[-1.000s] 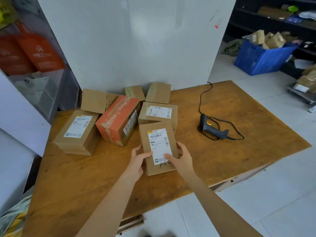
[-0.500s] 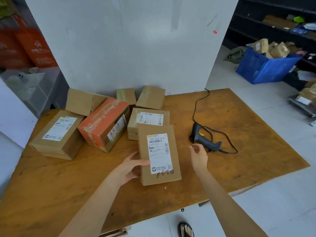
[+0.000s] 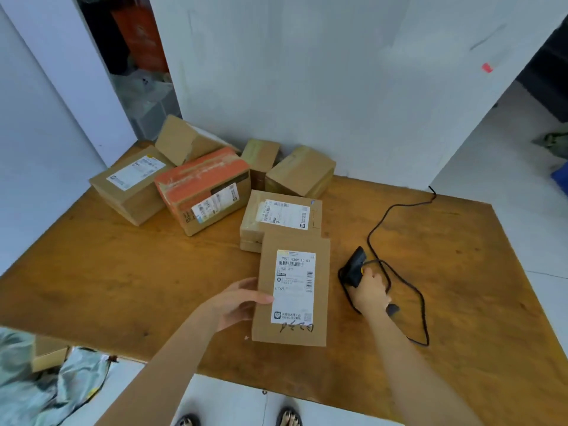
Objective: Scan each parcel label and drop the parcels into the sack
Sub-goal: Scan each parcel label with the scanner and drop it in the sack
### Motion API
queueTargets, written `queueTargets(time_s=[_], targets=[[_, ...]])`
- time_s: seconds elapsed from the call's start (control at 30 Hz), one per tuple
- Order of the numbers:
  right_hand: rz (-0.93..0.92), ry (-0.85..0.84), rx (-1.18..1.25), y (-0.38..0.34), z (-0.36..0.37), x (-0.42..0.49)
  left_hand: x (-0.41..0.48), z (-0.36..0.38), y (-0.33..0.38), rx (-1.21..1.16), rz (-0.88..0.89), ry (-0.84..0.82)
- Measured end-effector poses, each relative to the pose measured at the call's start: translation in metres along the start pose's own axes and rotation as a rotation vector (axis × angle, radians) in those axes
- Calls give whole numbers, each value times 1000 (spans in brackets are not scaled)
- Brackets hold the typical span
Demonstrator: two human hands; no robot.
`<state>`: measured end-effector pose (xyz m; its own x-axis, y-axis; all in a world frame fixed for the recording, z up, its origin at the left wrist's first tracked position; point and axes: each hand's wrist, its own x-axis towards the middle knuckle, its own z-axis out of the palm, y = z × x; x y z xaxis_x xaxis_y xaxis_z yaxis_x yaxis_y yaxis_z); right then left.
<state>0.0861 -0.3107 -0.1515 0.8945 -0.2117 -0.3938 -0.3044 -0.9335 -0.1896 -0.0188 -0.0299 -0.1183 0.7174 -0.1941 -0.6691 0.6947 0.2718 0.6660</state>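
A flat brown parcel (image 3: 292,330) with a white barcode label facing up lies on the wooden table (image 3: 123,272) near its front edge. My left hand (image 3: 236,302) holds its left side, thumb on top. To its right, my right hand (image 3: 370,292) grips the handle of the black barcode scanner (image 3: 355,265), whose head points away towards the wall; its black cable (image 3: 421,302) loops on the table. The sack (image 3: 46,385), pale and crumpled, sits on the floor at the lower left with a box in it.
Several more parcels stand against the white wall (image 3: 307,72): a labelled box (image 3: 282,219) just behind the held one, an orange-taped box (image 3: 203,192), a large box (image 3: 132,182) at the left and small ones behind. My feet show below the table's front edge.
My right hand left the parcel, reached right and took hold of the scanner. My left hand stayed on the parcel. The camera came closer and tilted down.
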Motion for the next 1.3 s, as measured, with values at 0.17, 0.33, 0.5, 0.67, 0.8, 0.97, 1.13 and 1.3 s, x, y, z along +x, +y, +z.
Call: queueTargets(time_s=[0.17, 0.33, 0.5, 0.67, 0.8, 0.97, 1.13, 1.3], targets=[[-115, -41, 513, 1, -10, -23, -6, 13, -8, -18, 10, 59], [-241, 41, 893, 0, -52, -91, -17, 13, -2, 8, 31, 64], [-464, -64, 907, 2, -68, -179, -27, 19, -5, -16, 89, 51], [-502, -114, 883, -5, -64, -244, -37, 24, -3, -58, 161, 16], [-508, -138, 857, -12, -59, -276, -47, 29, -5, -70, 206, 35], [-507, -37, 841, -18, -52, -288, -54, 39, -13, -76, 233, 71], [-514, -2, 848, -13, -51, -290, -57, 47, -19, -66, 251, 85], [-522, -20, 864, -8, -54, -285, -55, 53, -21, -54, 270, 100]])
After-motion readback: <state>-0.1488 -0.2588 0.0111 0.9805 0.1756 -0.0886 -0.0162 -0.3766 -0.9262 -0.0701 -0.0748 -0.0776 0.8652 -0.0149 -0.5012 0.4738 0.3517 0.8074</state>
